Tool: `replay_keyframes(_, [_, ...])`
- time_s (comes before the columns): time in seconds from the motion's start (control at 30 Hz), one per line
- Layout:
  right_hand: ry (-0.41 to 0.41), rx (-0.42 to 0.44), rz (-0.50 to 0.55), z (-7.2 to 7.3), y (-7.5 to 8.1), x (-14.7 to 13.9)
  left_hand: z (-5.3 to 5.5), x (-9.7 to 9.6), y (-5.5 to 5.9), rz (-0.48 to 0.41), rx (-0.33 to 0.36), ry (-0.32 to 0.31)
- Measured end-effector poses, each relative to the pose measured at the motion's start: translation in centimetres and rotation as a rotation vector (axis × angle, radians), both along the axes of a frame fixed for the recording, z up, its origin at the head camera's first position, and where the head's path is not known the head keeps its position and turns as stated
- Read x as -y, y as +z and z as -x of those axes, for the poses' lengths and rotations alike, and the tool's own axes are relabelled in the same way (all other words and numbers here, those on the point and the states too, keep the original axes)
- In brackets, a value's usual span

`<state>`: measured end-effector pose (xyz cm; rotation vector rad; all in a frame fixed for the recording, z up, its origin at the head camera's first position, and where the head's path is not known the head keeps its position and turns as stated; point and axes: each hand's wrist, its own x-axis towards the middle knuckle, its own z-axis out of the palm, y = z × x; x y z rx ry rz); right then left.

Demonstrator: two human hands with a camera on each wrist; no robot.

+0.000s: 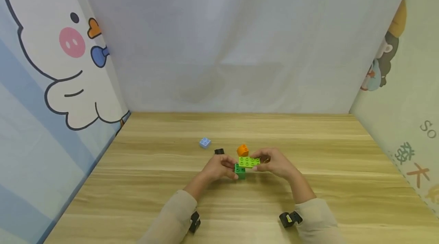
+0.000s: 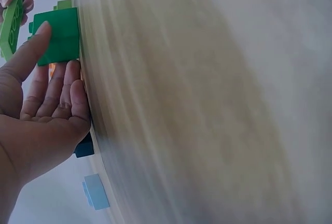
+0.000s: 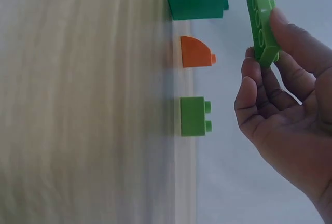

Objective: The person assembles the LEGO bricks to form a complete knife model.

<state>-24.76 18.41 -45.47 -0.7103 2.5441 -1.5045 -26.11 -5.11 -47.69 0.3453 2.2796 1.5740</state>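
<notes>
Left hand [image 1: 217,168]: holds dark green brick [image 1: 240,174] on table [image 1: 144,183] | Right hand [image 1: 277,164]: pinches light green plate [image 1: 249,161] above it, apart | Orange brick [image 1: 242,150]: stands near

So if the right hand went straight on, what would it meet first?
Probably the dark green brick in the left hand; depth is unclear, so the lime plate in the right hand might pass over it.

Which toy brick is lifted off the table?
The flat lime brick in the right hand. The thicker light green brick, dark green brick, orange brick, black brick and blue brick rest on the table.
</notes>
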Motion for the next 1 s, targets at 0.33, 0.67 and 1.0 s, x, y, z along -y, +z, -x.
replay_keyframes(0.33, [0.056,0.024,-0.001,-0.8,1.2,1.9,-0.3,-0.1,0.2,0.000,-0.019,-0.020])
replay_keyframes(0.67, [0.047,0.027,-0.001,0.2,-0.5,2.1,-0.5,-0.2,0.4,0.025,-0.036,-0.013])
replay_keyframes(1.0, [0.050,0.000,-0.034,0.2,-0.6,2.4,-0.5,-0.1,0.3,0.018,-0.051,-0.019])
